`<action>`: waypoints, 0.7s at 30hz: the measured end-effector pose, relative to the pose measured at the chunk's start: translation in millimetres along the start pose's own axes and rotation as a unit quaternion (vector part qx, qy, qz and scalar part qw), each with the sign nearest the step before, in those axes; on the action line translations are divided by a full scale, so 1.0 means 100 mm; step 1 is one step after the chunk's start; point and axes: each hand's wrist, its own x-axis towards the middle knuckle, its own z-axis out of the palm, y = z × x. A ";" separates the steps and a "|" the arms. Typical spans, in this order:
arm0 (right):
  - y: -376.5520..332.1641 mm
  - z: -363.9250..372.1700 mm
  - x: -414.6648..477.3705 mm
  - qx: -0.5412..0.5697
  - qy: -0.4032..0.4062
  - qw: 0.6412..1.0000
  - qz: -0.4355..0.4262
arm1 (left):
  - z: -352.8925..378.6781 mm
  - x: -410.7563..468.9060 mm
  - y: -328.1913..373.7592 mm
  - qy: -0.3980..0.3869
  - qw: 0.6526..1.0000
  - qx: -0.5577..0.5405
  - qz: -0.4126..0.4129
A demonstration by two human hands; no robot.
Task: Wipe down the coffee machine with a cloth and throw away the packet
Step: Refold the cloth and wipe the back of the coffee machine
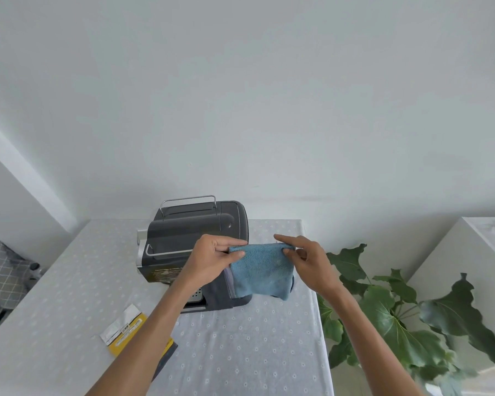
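A dark grey coffee machine [195, 232] with chrome rails stands at the back middle of the table. In front of it hangs a blue cloth [262, 271], stretched between both hands. My left hand [215, 260] pinches the cloth's top left corner. My right hand [303, 261] pinches its top right corner, index finger pointing left. The cloth covers the machine's right front side. A yellow and silver packet [125, 328] lies flat on the table at the front left, partly under my left forearm.
The table [240, 352] carries a pale dotted cloth and meets a white wall at the back. A leafy green plant [397, 315] stands off the table's right edge, beside a white cabinet [469, 252]. Checked grey fabric [0, 275] lies at far left.
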 end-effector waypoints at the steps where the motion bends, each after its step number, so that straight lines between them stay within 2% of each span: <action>1: 0.02 0.02 -0.01 0.006 0.003 1.000 0.005 | 0.00 0.00 -0.01 -0.003 1.000 -0.001 0.000; 11: 0.07 0.28 0.11 0.048 0.069 0.996 0.040 | -0.06 0.15 0.06 0.044 0.992 0.114 0.013; 21: 0.00 0.55 0.91 0.095 0.168 0.978 0.084 | -0.22 0.77 0.07 0.122 0.981 0.148 0.012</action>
